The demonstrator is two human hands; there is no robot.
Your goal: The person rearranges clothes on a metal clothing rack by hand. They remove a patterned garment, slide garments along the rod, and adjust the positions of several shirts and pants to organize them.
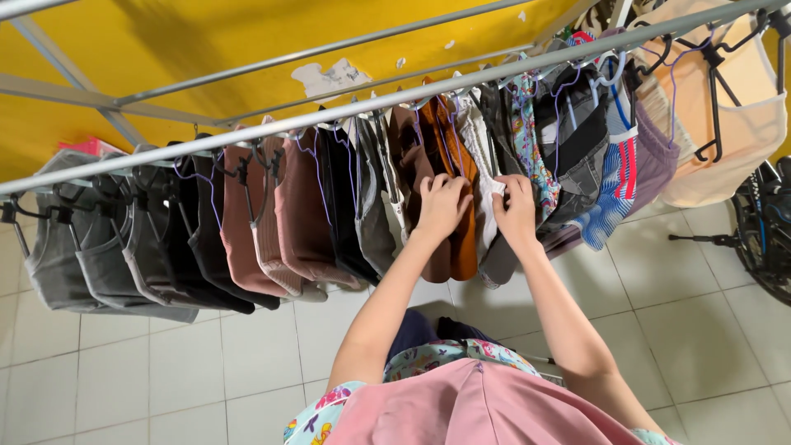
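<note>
A metal drying rail (272,124) runs across the view with many garments on hangers. Both my arms reach up to its middle. My left hand (441,206) grips the edge of a brown garment (437,136) hanging there. My right hand (516,210) is closed on a white ribbed garment (480,152) just right of the brown one. The two hands sit close together, a few centimetres apart. A dark grey garment (499,262) hangs below my right hand.
Grey and black tops (99,247) and pink ribbed ones (288,231) hang to the left. Floral, striped and peach garments (725,115) hang to the right. A yellow wall (206,41) is behind. White floor tiles (165,371) lie below; a bicycle wheel (766,231) stands at right.
</note>
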